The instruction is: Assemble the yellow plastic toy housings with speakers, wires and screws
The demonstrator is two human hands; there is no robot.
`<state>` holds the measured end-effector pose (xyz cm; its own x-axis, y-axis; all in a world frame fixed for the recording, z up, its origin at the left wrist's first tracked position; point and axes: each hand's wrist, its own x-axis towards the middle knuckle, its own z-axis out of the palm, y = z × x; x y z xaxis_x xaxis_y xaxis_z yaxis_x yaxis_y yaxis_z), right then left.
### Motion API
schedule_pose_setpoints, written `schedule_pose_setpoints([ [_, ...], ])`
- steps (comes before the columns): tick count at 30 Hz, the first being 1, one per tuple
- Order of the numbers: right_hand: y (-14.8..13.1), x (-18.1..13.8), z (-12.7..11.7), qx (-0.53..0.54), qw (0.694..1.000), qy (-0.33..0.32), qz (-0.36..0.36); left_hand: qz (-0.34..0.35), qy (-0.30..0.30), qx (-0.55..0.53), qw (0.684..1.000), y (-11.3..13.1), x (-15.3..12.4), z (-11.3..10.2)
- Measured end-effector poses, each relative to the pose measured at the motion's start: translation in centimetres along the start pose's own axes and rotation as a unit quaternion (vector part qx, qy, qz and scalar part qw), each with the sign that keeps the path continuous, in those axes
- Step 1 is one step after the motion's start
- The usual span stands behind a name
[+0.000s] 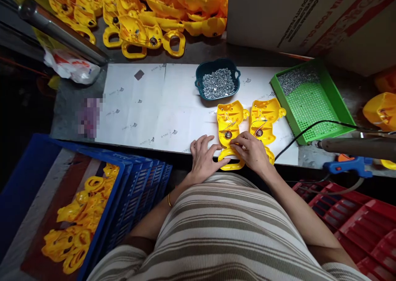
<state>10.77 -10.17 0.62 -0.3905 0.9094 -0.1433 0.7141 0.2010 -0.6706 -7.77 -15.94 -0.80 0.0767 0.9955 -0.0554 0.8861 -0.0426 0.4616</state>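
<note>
Two yellow plastic toy shell halves lie side by side, hollow side up, at the table's front edge. The left shell [229,115] has thin wires, a round metal part and a looped handle at its near end. My left hand [202,157] is open beside it, fingers spread, with the thumb on the handle loop. My right hand [252,152] is closed in a pinch over the lower part of this shell; what its fingertips hold is hidden. It partly covers the right shell [262,115], which also has wires and a round part.
A dark green basket [198,81] of small metal screws stands behind the shells. To its right is a green tray [328,99] with more screws. Yellow shells [185,8] are heaped at the back. A black cable, an electric screwdriver [355,148] and blue glue gun [348,167] lie right. Blue crates [126,190] stand left.
</note>
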Motion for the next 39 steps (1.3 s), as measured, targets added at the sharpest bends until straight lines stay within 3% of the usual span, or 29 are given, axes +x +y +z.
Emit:
schedule_pose_setpoints([
  [12, -0.4, -1.0, 1.8, -0.178, 0.983, 0.020, -0.031, 0.048, 0.030, -0.035, 0.998, -0.8, 0.2, 0.4],
  [17, -0.5, -2.4, 1.1, -0.245, 0.963, -0.049, -0.101, 0.045, 0.044, -0.047, 0.997, -0.7, 0.2, 0.6],
  [23, -1.1, -3.5, 1.7, -0.330, 0.926, -0.135, -0.127, 0.052, 0.037, -0.054, 0.997, -0.8, 0.4, 0.5],
  [28, -1.3, -2.7, 0.4, -0.312, 0.929, -0.154, -0.129, 0.067, 0.030, -0.029, 0.997, -0.9, 0.7, 0.0],
  [31, -1.0, -1.4, -1.6, -0.255, 0.954, -0.113, -0.111, 0.044, 0.045, -0.020, 0.998, -1.0, 1.6, -0.7],
  [36, -0.2, 2.1, -3.8, -0.208, 0.977, 0.033, -0.037, 0.028, 0.139, -0.011, 0.990, -0.3, 4.1, -1.5],
  [39, -0.5, 4.1, -4.0, -0.211, 0.977, 0.032, -0.010, 0.049, 0.129, 0.025, 0.990, 0.0, 5.0, -1.3],
])
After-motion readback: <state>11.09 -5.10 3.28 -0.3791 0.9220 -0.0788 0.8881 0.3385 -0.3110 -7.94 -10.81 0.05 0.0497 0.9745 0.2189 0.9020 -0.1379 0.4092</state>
